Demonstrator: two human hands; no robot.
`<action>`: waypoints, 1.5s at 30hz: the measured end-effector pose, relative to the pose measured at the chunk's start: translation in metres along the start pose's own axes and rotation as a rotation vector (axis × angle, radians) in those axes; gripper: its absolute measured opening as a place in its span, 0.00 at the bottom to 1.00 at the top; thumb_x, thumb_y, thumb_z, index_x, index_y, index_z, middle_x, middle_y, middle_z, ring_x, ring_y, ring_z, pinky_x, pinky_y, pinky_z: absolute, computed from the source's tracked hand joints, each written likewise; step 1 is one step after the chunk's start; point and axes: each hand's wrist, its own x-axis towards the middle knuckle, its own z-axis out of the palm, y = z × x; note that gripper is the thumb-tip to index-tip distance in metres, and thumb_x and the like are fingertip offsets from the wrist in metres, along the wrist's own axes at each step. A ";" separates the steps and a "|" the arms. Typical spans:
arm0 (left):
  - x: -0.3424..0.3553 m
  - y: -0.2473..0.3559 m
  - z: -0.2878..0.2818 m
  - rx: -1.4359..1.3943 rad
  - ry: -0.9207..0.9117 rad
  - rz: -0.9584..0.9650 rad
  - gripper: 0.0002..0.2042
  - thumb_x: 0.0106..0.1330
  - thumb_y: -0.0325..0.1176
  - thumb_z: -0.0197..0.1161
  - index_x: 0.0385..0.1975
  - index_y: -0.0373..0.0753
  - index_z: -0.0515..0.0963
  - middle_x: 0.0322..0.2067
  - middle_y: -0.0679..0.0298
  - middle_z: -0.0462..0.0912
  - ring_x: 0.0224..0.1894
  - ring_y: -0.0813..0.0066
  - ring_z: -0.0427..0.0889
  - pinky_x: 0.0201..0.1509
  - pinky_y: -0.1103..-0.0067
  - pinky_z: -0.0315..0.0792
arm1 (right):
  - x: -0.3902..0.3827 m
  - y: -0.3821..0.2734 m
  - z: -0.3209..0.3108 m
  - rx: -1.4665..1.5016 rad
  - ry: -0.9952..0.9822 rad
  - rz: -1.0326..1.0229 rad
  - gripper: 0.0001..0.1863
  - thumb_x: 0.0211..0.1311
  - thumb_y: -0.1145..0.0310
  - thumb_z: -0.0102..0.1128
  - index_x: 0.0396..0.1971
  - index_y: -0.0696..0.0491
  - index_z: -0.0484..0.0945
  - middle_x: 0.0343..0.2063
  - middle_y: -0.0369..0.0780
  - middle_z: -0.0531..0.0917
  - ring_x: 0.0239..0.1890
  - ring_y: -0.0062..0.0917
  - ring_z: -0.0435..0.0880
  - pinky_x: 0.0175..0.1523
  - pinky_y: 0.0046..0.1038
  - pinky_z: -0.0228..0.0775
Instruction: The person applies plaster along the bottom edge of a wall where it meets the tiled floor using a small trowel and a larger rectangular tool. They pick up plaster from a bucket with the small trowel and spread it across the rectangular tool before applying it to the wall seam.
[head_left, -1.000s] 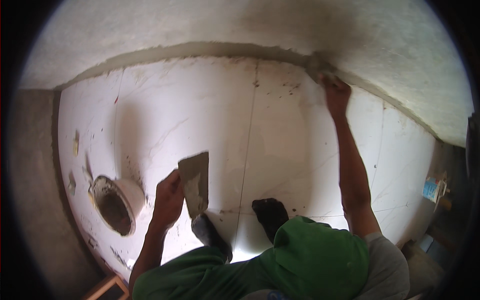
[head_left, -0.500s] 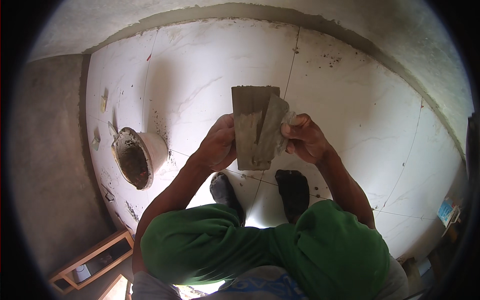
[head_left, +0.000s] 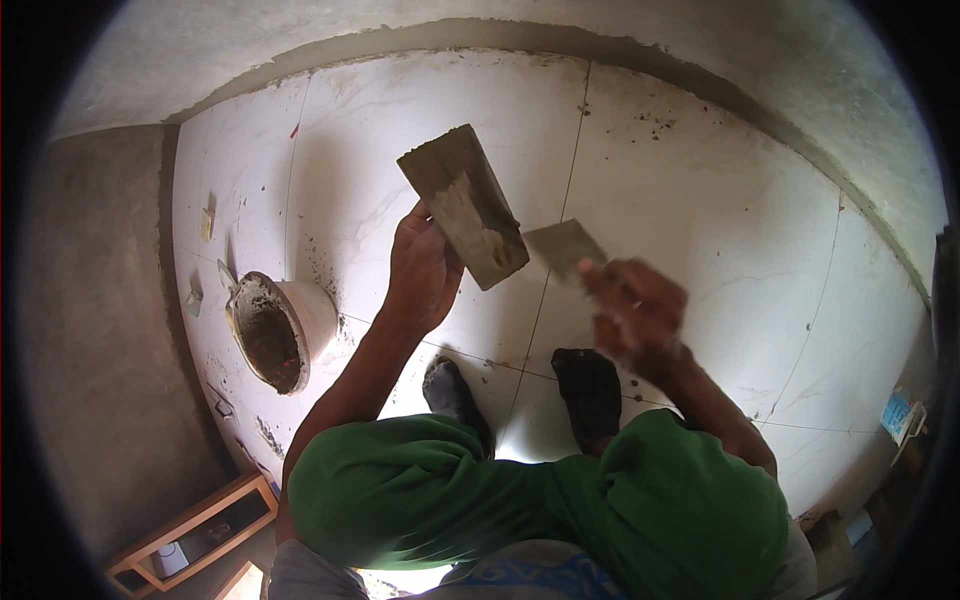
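My left hand is closed on a rectangular board smeared with grey mortar, tilted in the middle of the view. Just to its right, my right hand grips a flat metal trowel, blurred by motion; its blade is close to the board's right end, and I cannot tell whether they touch. My two dark-socked feet are on the white tiled floor below, beneath my green-clad knees.
A mortar-crusted bucket stands at the left, with small scraps beside it. A grey wall runs along the left, another along the top with a mortar band at its foot. A wooden frame is at lower left, a blue-and-white pack at right.
The trowel has come from the far wall's base onto the board, then pulled away rightward and lower. The board has risen from low left and now tilts anticlockwise compared with half a second ago.
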 end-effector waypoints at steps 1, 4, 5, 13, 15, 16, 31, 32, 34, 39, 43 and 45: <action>0.001 -0.001 0.005 0.043 -0.010 -0.002 0.15 0.80 0.26 0.49 0.61 0.31 0.73 0.53 0.56 0.83 0.53 0.68 0.86 0.61 0.70 0.81 | -0.006 -0.005 0.010 -0.024 0.011 -0.136 0.26 0.45 0.80 0.68 0.50 0.59 0.87 0.31 0.40 0.81 0.24 0.24 0.80 0.26 0.27 0.72; 0.002 -0.006 0.023 0.175 -0.062 0.030 0.15 0.81 0.29 0.51 0.62 0.33 0.73 0.54 0.58 0.83 0.56 0.69 0.85 0.64 0.71 0.79 | 0.001 -0.009 0.014 -0.090 0.020 -0.267 0.29 0.41 0.81 0.66 0.51 0.61 0.87 0.33 0.41 0.80 0.23 0.25 0.79 0.26 0.28 0.73; 0.002 -0.009 0.028 0.267 -0.084 0.060 0.15 0.81 0.28 0.51 0.62 0.33 0.73 0.56 0.58 0.83 0.57 0.70 0.84 0.65 0.71 0.78 | 0.006 -0.009 0.013 -0.114 0.014 -0.256 0.30 0.39 0.80 0.66 0.51 0.62 0.87 0.33 0.41 0.79 0.23 0.24 0.79 0.26 0.28 0.74; -0.002 -0.007 0.051 0.654 -0.174 0.013 0.14 0.82 0.24 0.52 0.62 0.30 0.74 0.53 0.61 0.85 0.55 0.81 0.81 0.61 0.79 0.75 | 0.067 0.052 0.002 -0.239 0.315 -0.192 0.26 0.45 0.84 0.68 0.51 0.60 0.87 0.33 0.41 0.80 0.25 0.28 0.81 0.28 0.30 0.75; -0.002 -0.011 0.045 0.636 -0.196 0.013 0.14 0.81 0.22 0.51 0.62 0.30 0.74 0.53 0.62 0.85 0.55 0.82 0.80 0.60 0.80 0.75 | 0.083 0.089 0.004 -0.260 0.376 -0.018 0.23 0.51 0.83 0.68 0.50 0.55 0.88 0.33 0.40 0.81 0.27 0.32 0.83 0.31 0.33 0.77; -0.004 -0.010 0.042 0.648 -0.190 0.017 0.15 0.81 0.22 0.51 0.63 0.31 0.74 0.53 0.62 0.85 0.55 0.81 0.81 0.61 0.80 0.76 | 0.089 0.109 0.004 -0.270 0.368 0.092 0.23 0.52 0.82 0.68 0.50 0.52 0.88 0.32 0.39 0.81 0.29 0.34 0.84 0.33 0.34 0.78; -0.029 0.003 -0.026 0.501 0.012 -0.001 0.17 0.79 0.21 0.53 0.65 0.30 0.74 0.54 0.60 0.85 0.54 0.77 0.84 0.61 0.76 0.78 | 0.071 0.214 -0.031 -0.289 0.448 0.607 0.05 0.67 0.69 0.67 0.38 0.52 0.85 0.24 0.46 0.84 0.30 0.46 0.87 0.41 0.38 0.78; -0.029 0.002 -0.027 0.501 0.012 -0.010 0.17 0.79 0.21 0.53 0.65 0.30 0.74 0.54 0.60 0.85 0.54 0.77 0.84 0.61 0.76 0.78 | 0.066 0.211 -0.019 -0.313 0.393 0.523 0.05 0.67 0.69 0.67 0.38 0.53 0.85 0.26 0.47 0.85 0.30 0.46 0.87 0.40 0.38 0.79; -0.028 0.000 -0.029 0.481 0.042 -0.027 0.22 0.76 0.35 0.65 0.65 0.31 0.74 0.54 0.63 0.84 0.53 0.78 0.83 0.59 0.77 0.78 | 0.071 0.202 0.019 -0.285 0.326 0.283 0.05 0.66 0.70 0.66 0.37 0.56 0.84 0.31 0.47 0.85 0.30 0.45 0.87 0.37 0.39 0.79; -0.026 0.003 -0.026 0.475 -0.020 0.009 0.19 0.78 0.31 0.61 0.65 0.31 0.74 0.55 0.61 0.85 0.54 0.77 0.84 0.59 0.76 0.79 | 0.127 0.200 0.084 -0.211 0.336 0.201 0.05 0.66 0.72 0.64 0.36 0.57 0.83 0.35 0.49 0.84 0.32 0.47 0.87 0.37 0.42 0.80; -0.023 0.002 -0.029 0.453 0.018 0.010 0.18 0.79 0.27 0.59 0.65 0.30 0.74 0.55 0.60 0.85 0.54 0.77 0.84 0.59 0.77 0.79 | 0.139 0.209 0.085 -0.256 0.391 0.219 0.06 0.67 0.71 0.64 0.34 0.58 0.82 0.32 0.51 0.85 0.32 0.49 0.87 0.37 0.43 0.79; -0.023 0.003 -0.035 0.476 0.012 0.001 0.18 0.79 0.27 0.59 0.66 0.30 0.74 0.55 0.60 0.85 0.55 0.77 0.84 0.60 0.77 0.79 | 0.125 0.218 0.073 -0.265 0.367 0.237 0.06 0.67 0.70 0.63 0.36 0.57 0.82 0.34 0.51 0.85 0.32 0.50 0.86 0.37 0.44 0.80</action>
